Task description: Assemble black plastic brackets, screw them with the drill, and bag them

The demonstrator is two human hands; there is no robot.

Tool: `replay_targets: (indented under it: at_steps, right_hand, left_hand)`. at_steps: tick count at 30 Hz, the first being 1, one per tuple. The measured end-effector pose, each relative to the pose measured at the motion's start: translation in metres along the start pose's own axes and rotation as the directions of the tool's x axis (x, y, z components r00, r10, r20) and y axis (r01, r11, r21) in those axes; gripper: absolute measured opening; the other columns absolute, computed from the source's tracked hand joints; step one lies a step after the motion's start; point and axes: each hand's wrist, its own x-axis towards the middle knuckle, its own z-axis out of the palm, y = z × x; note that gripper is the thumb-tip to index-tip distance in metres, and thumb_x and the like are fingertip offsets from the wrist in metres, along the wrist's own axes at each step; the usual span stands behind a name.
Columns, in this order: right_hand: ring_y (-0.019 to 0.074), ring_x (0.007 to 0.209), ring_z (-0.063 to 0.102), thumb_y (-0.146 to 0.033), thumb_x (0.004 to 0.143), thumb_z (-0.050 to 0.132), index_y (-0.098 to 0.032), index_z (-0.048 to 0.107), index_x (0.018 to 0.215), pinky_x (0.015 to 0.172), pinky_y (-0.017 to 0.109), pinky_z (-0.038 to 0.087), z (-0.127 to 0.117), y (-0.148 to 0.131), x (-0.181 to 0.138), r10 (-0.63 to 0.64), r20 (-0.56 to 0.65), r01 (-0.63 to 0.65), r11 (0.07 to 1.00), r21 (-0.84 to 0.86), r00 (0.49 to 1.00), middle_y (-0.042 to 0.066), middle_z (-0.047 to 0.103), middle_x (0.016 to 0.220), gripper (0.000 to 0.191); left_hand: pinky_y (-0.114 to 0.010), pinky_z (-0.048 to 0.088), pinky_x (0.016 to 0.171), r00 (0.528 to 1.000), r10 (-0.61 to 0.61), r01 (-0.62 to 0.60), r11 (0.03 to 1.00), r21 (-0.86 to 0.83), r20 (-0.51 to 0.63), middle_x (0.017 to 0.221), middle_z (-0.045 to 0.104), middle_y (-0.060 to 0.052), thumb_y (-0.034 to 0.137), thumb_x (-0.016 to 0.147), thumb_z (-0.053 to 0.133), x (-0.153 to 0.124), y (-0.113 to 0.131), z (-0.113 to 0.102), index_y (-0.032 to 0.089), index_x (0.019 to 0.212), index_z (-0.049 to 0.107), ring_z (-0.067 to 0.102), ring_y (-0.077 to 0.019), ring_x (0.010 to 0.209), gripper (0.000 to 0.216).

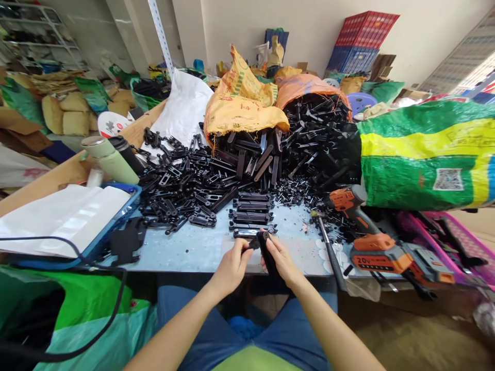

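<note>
My right hand (pixel 281 257) is closed around a long black handle-shaped part (pixel 267 252), held tilted over the table's front edge. Close beside it, my left hand (pixel 232 265) pinches a small dark metal piece (pixel 253 244) against or near the upper end of that part; whether they touch I cannot tell. Just beyond my hands lies a stacked row of black wrench-like tools (pixel 253 216), side by side. Behind them, long black handle parts (pixel 265 162) spill from a yellow sack (pixel 247 111).
A cordless drill (pixel 367 232) and a hammer (pixel 328 250) lie on the right. Loose screws and pins (pixel 296 193) are scattered mid-table. Black metal parts (pixel 174 185) heap on the left, near a blue tray (pixel 135 198) and a green bottle (pixel 110 159). A green sack (pixel 410 154) stands at right.
</note>
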Motion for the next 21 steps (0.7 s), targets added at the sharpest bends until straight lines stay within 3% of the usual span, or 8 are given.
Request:
replay_targets:
  at_steps: [2, 5, 8, 11, 14, 16, 18, 21]
  right_hand:
    - [0.0142, 0.054, 0.053, -0.056, 0.085, 0.041, -0.024, 0.03, 0.14, 0.051, 0.027, 0.047, 0.003, -0.004, 0.005, -0.014, 0.017, 0.013, 0.998, 0.068, 1.0, -0.001, 0.053, 0.061, 0.064]
    - [0.0125, 0.056, 0.052, -0.052, 0.087, 0.041, -0.025, 0.034, 0.138, 0.056, 0.026, 0.047, -0.005, -0.008, 0.006, -0.142, 0.035, 0.145, 0.985, -0.095, 0.989, 0.0, 0.055, 0.067, 0.059]
    - [0.0143, 0.067, 0.055, -0.049, 0.085, 0.047, -0.028, 0.047, 0.13, 0.068, 0.029, 0.048, -0.006, -0.006, -0.004, -0.267, 0.242, 0.34, 0.875, -0.344, 0.933, 0.003, 0.06, 0.082, 0.05]
    - [0.0177, 0.077, 0.056, -0.047, 0.084, 0.049, -0.027, 0.056, 0.122, 0.077, 0.033, 0.047, 0.007, 0.005, -0.016, -0.275, 0.39, 0.429, 0.814, -0.392, 0.879, 0.005, 0.061, 0.086, 0.043]
    - [0.0147, 0.062, 0.056, -0.05, 0.087, 0.04, -0.023, 0.044, 0.132, 0.062, 0.031, 0.05, 0.012, 0.011, -0.014, -0.217, 0.056, 0.224, 0.949, -0.22, 0.975, 0.005, 0.06, 0.079, 0.052]
    - [0.0128, 0.056, 0.055, -0.053, 0.086, 0.041, -0.022, 0.036, 0.136, 0.051, 0.027, 0.05, 0.007, 0.007, -0.006, -0.125, -0.151, 0.126, 0.992, -0.007, 0.981, 0.004, 0.06, 0.08, 0.059]
    - [0.0119, 0.054, 0.056, -0.054, 0.084, 0.045, -0.022, 0.036, 0.136, 0.048, 0.026, 0.05, 0.0, -0.001, 0.002, -0.093, -0.176, 0.113, 0.988, 0.106, 0.98, 0.004, 0.06, 0.082, 0.062]
    - [0.0101, 0.052, 0.054, -0.05, 0.084, 0.048, -0.022, 0.043, 0.133, 0.05, 0.025, 0.05, -0.012, -0.01, 0.009, -0.158, -0.076, 0.16, 0.986, 0.033, 0.985, 0.002, 0.06, 0.076, 0.057]
  left_hand:
    - [-0.029, 0.048, 0.073, 0.999, -0.021, 0.015, 0.991, -0.135, -0.04, 0.09, 0.062, -0.003, 0.027, 0.091, 0.037, 0.004, 0.012, 0.01, 0.02, 0.119, 0.042, 0.061, -0.0152, 0.079, 0.029]
    - [-0.032, 0.045, 0.084, 0.995, -0.015, 0.004, 0.993, -0.12, -0.094, 0.104, 0.06, -0.008, 0.027, 0.09, 0.04, 0.01, 0.018, 0.016, 0.021, 0.126, 0.046, 0.058, -0.0182, 0.096, 0.037]
    - [-0.033, 0.044, 0.087, 0.975, -0.013, 0.003, 0.999, -0.044, -0.22, 0.103, 0.058, -0.009, 0.028, 0.091, 0.039, 0.021, 0.019, 0.01, 0.021, 0.124, 0.052, 0.056, -0.02, 0.098, 0.036]
    - [-0.031, 0.044, 0.084, 0.93, -0.019, -0.008, 0.997, -0.072, -0.366, 0.097, 0.059, -0.008, 0.029, 0.091, 0.038, 0.035, 0.024, -0.004, 0.019, 0.124, 0.052, 0.057, -0.0183, 0.092, 0.037]
    - [-0.029, 0.045, 0.083, 0.941, 0.019, -0.055, 0.994, -0.098, -0.337, 0.095, 0.061, -0.007, 0.029, 0.091, 0.039, 0.039, 0.03, -0.013, 0.02, 0.125, 0.052, 0.058, -0.0167, 0.09, 0.037]
    - [-0.029, 0.046, 0.083, 0.969, 0.062, -0.09, 0.99, -0.107, -0.238, 0.096, 0.062, -0.007, 0.029, 0.09, 0.042, 0.035, 0.032, -0.011, 0.02, 0.122, 0.054, 0.058, -0.0168, 0.091, 0.035]
    - [-0.03, 0.046, 0.086, 0.982, 0.088, -0.109, 0.987, -0.121, -0.164, 0.101, 0.063, -0.007, 0.028, 0.089, 0.045, 0.029, 0.033, -0.005, 0.02, 0.119, 0.057, 0.058, -0.0176, 0.095, 0.033]
    - [-0.032, 0.046, 0.088, 0.986, 0.087, -0.102, 0.99, -0.096, -0.142, 0.105, 0.063, -0.008, 0.027, 0.088, 0.046, 0.022, 0.034, 0.002, 0.02, 0.117, 0.059, 0.057, -0.0192, 0.099, 0.032]
